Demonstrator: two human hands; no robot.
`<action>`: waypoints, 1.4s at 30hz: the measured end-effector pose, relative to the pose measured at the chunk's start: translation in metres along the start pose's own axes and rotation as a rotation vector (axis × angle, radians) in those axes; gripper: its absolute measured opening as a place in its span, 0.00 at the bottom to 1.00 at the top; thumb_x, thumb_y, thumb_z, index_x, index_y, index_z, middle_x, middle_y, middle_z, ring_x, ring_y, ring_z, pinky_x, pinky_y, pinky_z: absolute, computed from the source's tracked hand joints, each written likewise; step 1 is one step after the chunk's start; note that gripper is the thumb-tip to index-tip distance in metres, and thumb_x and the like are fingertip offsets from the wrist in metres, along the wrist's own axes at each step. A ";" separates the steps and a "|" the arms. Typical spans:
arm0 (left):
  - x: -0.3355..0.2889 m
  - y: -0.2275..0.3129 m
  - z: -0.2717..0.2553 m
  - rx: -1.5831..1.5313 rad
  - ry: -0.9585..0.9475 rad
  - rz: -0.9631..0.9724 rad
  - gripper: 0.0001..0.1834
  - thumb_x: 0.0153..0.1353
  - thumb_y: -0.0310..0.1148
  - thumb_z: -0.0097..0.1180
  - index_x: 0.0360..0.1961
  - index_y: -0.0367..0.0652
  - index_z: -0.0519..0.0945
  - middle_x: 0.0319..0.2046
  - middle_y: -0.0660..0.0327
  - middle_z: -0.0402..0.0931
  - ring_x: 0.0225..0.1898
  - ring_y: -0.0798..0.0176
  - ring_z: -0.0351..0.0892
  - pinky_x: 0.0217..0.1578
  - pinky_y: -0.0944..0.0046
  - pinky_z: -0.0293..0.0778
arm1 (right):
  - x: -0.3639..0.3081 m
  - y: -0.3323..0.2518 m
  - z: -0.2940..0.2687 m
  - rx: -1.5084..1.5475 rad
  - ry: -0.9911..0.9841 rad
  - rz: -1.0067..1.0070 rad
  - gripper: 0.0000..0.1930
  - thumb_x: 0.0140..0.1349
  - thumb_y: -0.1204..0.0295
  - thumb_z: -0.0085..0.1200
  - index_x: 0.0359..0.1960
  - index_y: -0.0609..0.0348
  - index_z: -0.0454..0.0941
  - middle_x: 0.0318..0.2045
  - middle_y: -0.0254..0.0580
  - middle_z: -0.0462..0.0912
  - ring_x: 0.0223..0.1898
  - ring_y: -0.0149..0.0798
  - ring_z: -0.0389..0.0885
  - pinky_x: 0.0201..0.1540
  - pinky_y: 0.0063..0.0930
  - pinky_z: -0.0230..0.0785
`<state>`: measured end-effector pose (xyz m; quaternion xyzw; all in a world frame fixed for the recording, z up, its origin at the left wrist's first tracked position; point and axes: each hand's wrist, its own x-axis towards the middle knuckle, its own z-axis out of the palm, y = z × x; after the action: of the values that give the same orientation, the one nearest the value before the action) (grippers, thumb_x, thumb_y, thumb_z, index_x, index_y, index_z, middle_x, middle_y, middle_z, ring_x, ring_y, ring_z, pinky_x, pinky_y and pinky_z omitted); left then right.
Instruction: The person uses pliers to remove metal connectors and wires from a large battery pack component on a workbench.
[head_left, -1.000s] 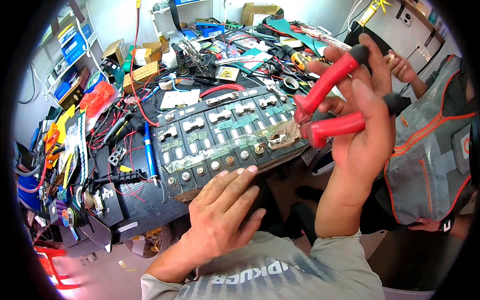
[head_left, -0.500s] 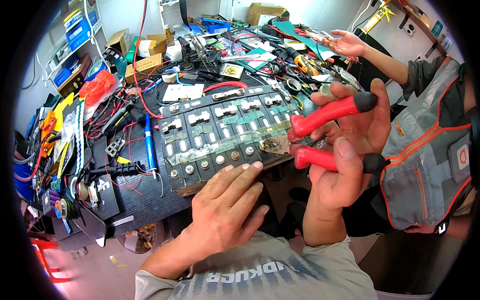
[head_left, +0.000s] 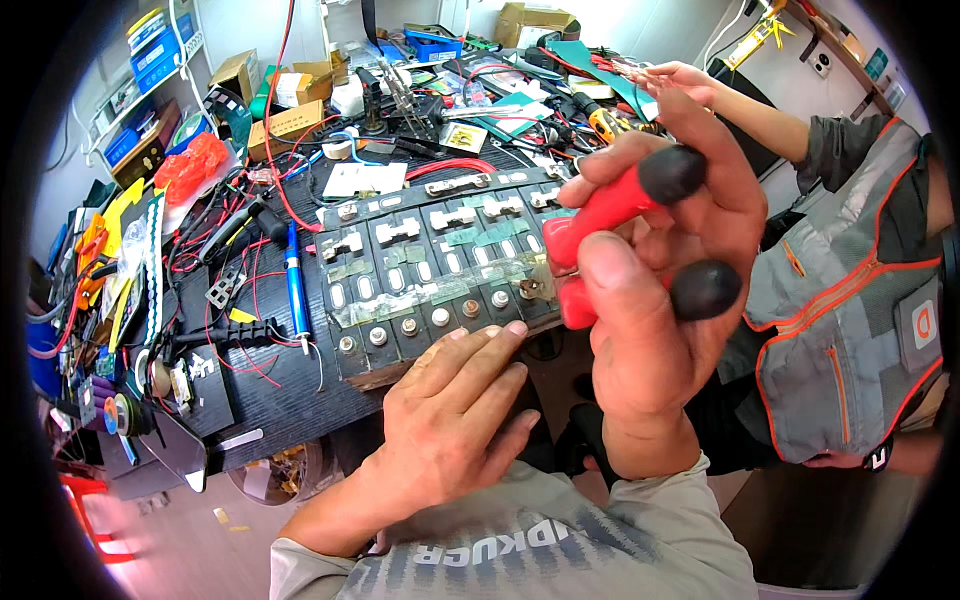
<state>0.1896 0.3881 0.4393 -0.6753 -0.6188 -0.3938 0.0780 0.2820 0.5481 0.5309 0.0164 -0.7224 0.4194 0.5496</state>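
My right hand (head_left: 645, 345) is wrapped round red-handled pliers (head_left: 605, 210) with black handle ends, thumb on the lower handle. Their jaws are mostly hidden behind the handles, near the right end of a battery pack (head_left: 388, 262); whether they grip a part there I cannot tell. The pack is a row of dark flat cells with metal connectors at the back, clear and green tape across the middle, and bolt terminals along the front. My left hand (head_left: 448, 412) lies flat, fingers stretched out, its fingertips on the pack's front edge beside the terminals. It holds nothing.
A blue pen-like tool (head_left: 296, 285) lies left of the pack among cables. Red cable (head_left: 455, 168), cardboard boxes (head_left: 287, 130) and a yellow tool (head_left: 604, 124) crowd the far side. At right stands a person in a grey vest (head_left: 830, 300), one hand (head_left: 690, 82) over wires.
The pliers' handles have moved left and nearer each other as my right hand closed round them. My left hand stayed put. The other person's raised palm has turned down toward the wires.
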 end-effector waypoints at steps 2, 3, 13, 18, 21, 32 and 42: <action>-0.001 -0.001 0.000 -0.002 -0.001 0.010 0.23 0.57 0.38 0.73 0.51 0.37 0.86 0.63 0.47 0.83 0.61 0.45 0.84 0.65 0.44 0.79 | 0.005 0.005 0.010 -0.009 -0.037 -0.049 0.40 0.62 0.71 0.64 0.76 0.68 0.65 0.51 0.48 0.81 0.48 0.33 0.79 0.57 0.31 0.74; 0.000 0.000 -0.002 -0.013 -0.006 -0.001 0.23 0.57 0.38 0.73 0.51 0.37 0.86 0.62 0.47 0.83 0.61 0.45 0.84 0.65 0.44 0.79 | 0.009 0.004 0.015 -0.026 -0.070 -0.082 0.37 0.61 0.72 0.64 0.73 0.69 0.67 0.52 0.49 0.81 0.48 0.35 0.79 0.55 0.31 0.75; -0.003 -0.001 -0.001 -0.019 -0.004 -0.022 0.21 0.58 0.35 0.73 0.50 0.37 0.86 0.63 0.48 0.83 0.61 0.44 0.83 0.65 0.44 0.79 | 0.017 -0.001 0.015 -0.074 -0.159 -0.016 0.38 0.63 0.74 0.56 0.77 0.67 0.63 0.60 0.58 0.80 0.54 0.48 0.82 0.50 0.38 0.83; 0.001 0.001 -0.002 -0.032 0.004 0.002 0.21 0.55 0.37 0.76 0.48 0.39 0.87 0.66 0.49 0.83 0.61 0.44 0.84 0.65 0.44 0.78 | 0.008 -0.015 -0.043 0.022 0.076 0.115 0.45 0.67 0.71 0.50 0.85 0.64 0.47 0.70 0.71 0.73 0.64 0.62 0.83 0.51 0.48 0.91; 0.001 0.001 -0.003 -0.024 -0.001 -0.009 0.21 0.56 0.37 0.76 0.48 0.39 0.87 0.65 0.49 0.83 0.61 0.44 0.85 0.65 0.44 0.78 | -0.017 -0.008 -0.047 0.051 0.073 0.039 0.47 0.67 0.68 0.52 0.86 0.61 0.44 0.69 0.71 0.74 0.63 0.62 0.84 0.48 0.40 0.87; 0.001 0.002 -0.002 -0.015 0.001 -0.016 0.21 0.55 0.39 0.76 0.47 0.39 0.88 0.64 0.48 0.84 0.60 0.44 0.85 0.63 0.44 0.79 | -0.047 0.004 -0.032 -0.034 0.122 -0.077 0.49 0.68 0.62 0.57 0.87 0.57 0.45 0.65 0.70 0.78 0.56 0.58 0.87 0.45 0.35 0.83; 0.000 0.000 -0.002 -0.022 0.007 -0.014 0.21 0.54 0.38 0.76 0.47 0.39 0.88 0.64 0.48 0.84 0.60 0.45 0.86 0.63 0.45 0.80 | -0.045 0.011 -0.026 -0.008 0.067 -0.188 0.37 0.75 0.72 0.51 0.83 0.58 0.50 0.57 0.62 0.79 0.51 0.50 0.85 0.48 0.43 0.87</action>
<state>0.1893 0.3869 0.4405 -0.6705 -0.6187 -0.4034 0.0700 0.3143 0.5519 0.4894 0.0677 -0.7004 0.3634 0.6106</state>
